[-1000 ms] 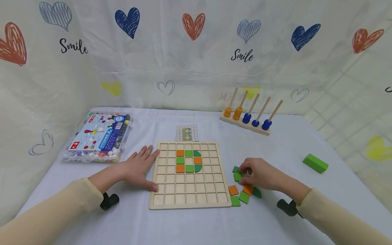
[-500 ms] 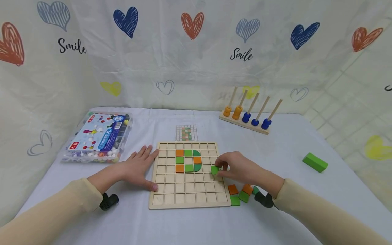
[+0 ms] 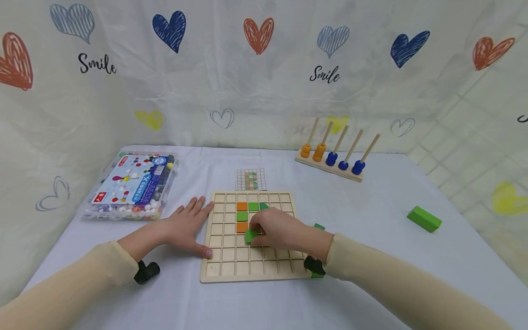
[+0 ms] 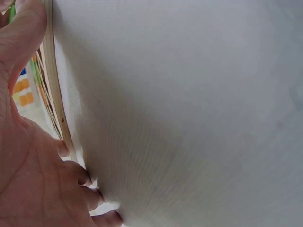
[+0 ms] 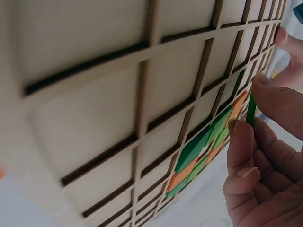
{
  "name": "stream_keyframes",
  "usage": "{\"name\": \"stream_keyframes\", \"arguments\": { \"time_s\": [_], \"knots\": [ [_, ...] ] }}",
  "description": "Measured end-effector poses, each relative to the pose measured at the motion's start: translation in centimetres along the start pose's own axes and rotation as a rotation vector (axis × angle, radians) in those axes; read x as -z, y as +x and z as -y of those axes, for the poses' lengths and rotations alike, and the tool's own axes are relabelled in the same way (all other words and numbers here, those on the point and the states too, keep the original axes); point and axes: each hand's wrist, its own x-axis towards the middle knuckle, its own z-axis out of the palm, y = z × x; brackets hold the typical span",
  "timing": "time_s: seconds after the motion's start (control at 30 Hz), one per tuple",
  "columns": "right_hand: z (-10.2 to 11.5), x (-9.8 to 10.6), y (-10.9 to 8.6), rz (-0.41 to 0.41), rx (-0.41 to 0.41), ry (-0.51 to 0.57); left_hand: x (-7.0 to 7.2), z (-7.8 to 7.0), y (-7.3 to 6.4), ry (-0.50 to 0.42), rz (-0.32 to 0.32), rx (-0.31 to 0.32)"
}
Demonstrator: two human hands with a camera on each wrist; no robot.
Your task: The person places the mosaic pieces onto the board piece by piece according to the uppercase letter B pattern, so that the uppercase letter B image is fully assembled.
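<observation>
Gridded wooden board (image 3: 264,268), flat on the white-covered worktop (image 3: 165,305), with orange and green tiles (image 3: 242,217) set in its cells, some masked by the right hand (image 3: 284,229) in the head view. Right hand: grip narrowed to a thumb-and-forefinger pinch on a single green tile (image 3: 249,236), held over the board near the lower orange tile (image 3: 242,227); left hand (image 3: 184,231): grip spread wide, nothing grasped, thumb on the board's left edge. Surroundings: pattern card (image 3: 251,179), lidded plastic box (image 3: 132,181), beaded peg stand (image 3: 330,167), green block (image 3: 424,219).
</observation>
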Motion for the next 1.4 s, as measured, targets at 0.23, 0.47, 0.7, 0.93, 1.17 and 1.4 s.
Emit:
{"name": "stream_keyframes", "arguments": {
  "time_s": [0.23, 0.47, 0.7, 0.93, 1.17, 1.4],
  "knots": [
    [1.2, -0.8, 1.3, 0.030, -0.025, -0.062, 0.0, 0.2, 0.1, -0.008, 0.000, 0.004],
    [1.5, -1.2, 1.7, 0.028, -0.049, -0.057, 0.0, 0.3, 0.1, -0.004, -0.006, 0.006],
    [1.5, -1.2, 1.7, 0.025, -0.063, 0.011, 0.0, 0.1, 0.1, 0.001, -0.003, 0.008],
    [1.5, -1.3, 1.7, 0.006, -0.050, 0.023, 0.0, -0.1, -0.2, 0.005, -0.005, 0.006],
    [1.5, -1.4, 1.7, 0.000, -0.052, 0.047, 0.0, -0.2, -0.1, 0.003, 0.000, 0.010],
    [1.4, -1.5, 1.7, -0.014, -0.035, 0.060, 0.0, 0.0, 0.1, 0.002, 0.000, 0.012]
  ]
}}
